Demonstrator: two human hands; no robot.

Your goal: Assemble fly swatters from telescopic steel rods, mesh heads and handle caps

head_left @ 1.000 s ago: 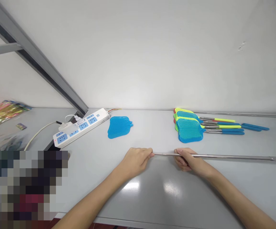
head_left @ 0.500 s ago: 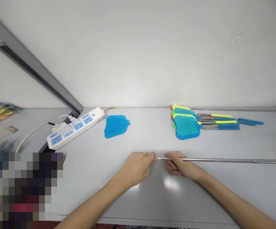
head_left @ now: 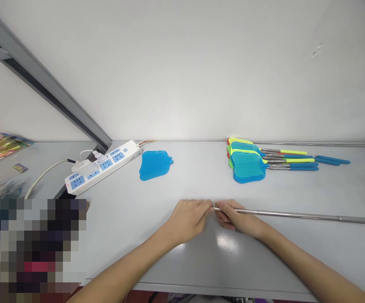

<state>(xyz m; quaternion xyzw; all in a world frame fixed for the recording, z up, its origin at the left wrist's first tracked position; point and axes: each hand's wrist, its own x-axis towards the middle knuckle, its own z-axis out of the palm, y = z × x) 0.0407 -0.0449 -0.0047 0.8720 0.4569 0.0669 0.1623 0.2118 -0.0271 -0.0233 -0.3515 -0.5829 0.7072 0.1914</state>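
Observation:
A thin metal telescopic rod (head_left: 296, 215) runs from between my hands out past the right edge of the view. My left hand (head_left: 191, 219) is closed at the rod's left end, and its fingers hide the tip. Close beside it, my right hand (head_left: 235, 216) grips the rod with thumb and fingers. Beyond my left hand, blue fly swatter heads (head_left: 155, 165) lie on the grey table. Past my right hand is a pile of fly swatters (head_left: 248, 166) in blue, yellow, green and red, with short metal shafts and coloured handles.
A white power strip (head_left: 106, 166) with plugs and cables lies at the left. Blue handle sleeves (head_left: 332, 160) sit right of the pile. Another rod (head_left: 327, 144) lies along the wall. Packaged items (head_left: 3, 147) are at far left, above a blurred-out area.
My left hand has moved slightly right, closing the gap to my right hand. The rod's right part has dipped a little in view.

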